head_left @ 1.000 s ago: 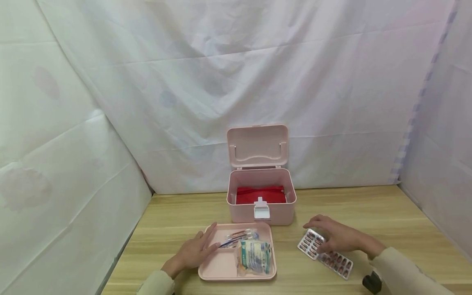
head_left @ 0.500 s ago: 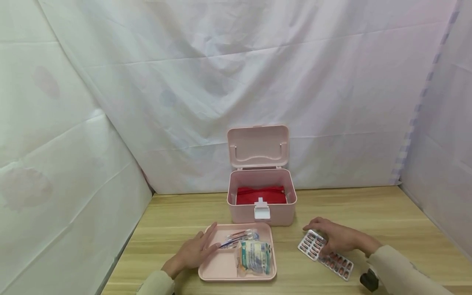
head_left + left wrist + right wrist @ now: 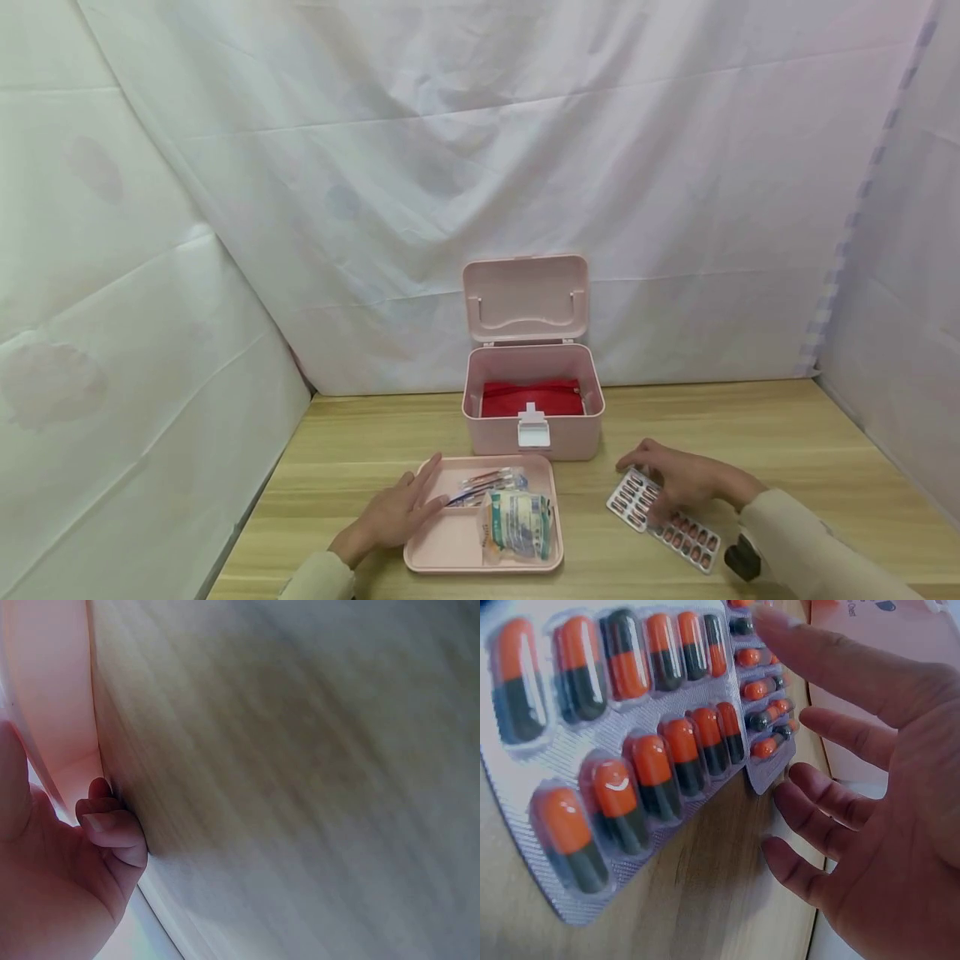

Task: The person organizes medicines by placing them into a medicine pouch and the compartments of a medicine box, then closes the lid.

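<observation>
My left hand (image 3: pixel 397 510) holds the left rim of a pink tray (image 3: pixel 442 546), its thumb over the rim. In the left wrist view, curled fingers (image 3: pixel 112 829) sit against the tray's outer wall. The tray holds thin clear-wrapped sticks (image 3: pixel 487 483) and a clear packet with green-and-white print (image 3: pixel 517 525). My right hand (image 3: pixel 686 483) arches over two overlapping capsule blister packs on the table. Its thumb touches the farther blister pack (image 3: pixel 628 497); the other fingers are loosely bent beside it. The nearer blister pack (image 3: pixel 641 776) shows orange-and-black capsules.
Behind the tray stands a pink box (image 3: pixel 577 437) with its lid (image 3: pixel 525 296) raised and a white latch (image 3: pixel 533 432) in front. A red zippered pouch (image 3: pixel 551 400) lies inside. White cloth (image 3: pixel 712 208) hangs around the wooden table (image 3: pixel 750 450).
The right wrist and sleeve have shifted slightly left, while the fingertips stay by the farther blister pack. My left hand, tray and box have not visibly moved.
</observation>
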Demonstrator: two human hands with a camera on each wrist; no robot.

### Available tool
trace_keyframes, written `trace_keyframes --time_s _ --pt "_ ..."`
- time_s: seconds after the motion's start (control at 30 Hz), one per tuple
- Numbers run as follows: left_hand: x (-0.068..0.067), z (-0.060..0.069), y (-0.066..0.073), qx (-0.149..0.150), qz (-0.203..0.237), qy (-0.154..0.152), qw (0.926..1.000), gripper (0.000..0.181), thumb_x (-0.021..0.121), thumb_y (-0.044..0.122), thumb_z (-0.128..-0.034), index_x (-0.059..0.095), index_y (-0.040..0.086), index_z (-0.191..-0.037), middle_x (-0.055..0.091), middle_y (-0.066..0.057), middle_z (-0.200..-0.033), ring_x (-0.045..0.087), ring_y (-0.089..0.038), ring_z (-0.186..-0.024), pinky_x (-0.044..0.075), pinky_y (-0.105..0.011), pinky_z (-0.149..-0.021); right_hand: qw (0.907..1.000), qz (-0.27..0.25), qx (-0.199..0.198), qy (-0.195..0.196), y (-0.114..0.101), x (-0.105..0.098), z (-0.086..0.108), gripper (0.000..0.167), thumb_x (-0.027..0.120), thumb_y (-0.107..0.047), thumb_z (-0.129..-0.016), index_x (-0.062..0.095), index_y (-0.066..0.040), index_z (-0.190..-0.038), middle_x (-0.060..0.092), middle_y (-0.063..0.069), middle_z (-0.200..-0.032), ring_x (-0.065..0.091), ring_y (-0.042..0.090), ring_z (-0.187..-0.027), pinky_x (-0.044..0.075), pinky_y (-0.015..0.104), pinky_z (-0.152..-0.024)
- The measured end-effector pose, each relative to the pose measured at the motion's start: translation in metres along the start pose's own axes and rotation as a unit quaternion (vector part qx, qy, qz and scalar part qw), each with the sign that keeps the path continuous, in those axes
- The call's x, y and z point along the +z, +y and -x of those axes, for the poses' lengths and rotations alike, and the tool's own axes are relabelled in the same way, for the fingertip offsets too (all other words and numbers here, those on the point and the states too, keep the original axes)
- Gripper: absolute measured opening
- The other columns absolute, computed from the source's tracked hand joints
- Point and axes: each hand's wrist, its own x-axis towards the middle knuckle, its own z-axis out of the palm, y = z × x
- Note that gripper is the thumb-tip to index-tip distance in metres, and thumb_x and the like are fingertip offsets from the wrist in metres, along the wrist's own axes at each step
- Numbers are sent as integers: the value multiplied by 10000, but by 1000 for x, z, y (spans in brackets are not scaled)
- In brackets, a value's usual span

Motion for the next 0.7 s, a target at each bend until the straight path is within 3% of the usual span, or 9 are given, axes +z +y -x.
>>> trace_keyframes --time_s 0.27,0.5,0.7 --pt "0 -1 -2 -42 -49 -37 10000 720 440 587 -990 240 235 -1585 443 -4 -863 415 -144 -571 343 -295 -507 9999 -113 22 -35 3 -3 -6 613 849 -147 -707 573 -180 -1253 470 100 -1059 530 244 -914 534 285 -702" --pt "0 -2 -1 -37 -52 1 10000 719 442 585 -990 247 231 -1584 438 0 -857 409 -142 -568 335 -291 -504 9997 113 205 97 8 -4 -12 482 867 -208 -708 590 -209 -1103 485 73 -1027 500 238 -908 434 290 -743" --pt "-1 -1 0 -38 -39 -3 10000 716 449 574 -992 251 220 -1582 439 -1 -854 407 -140 -567 336 -289 -505 9993 194 263 184 8 -2 -16 479 884 -236 -690 558 -157 -1033 501 60 -997 495 213 -889 429 270 -733"
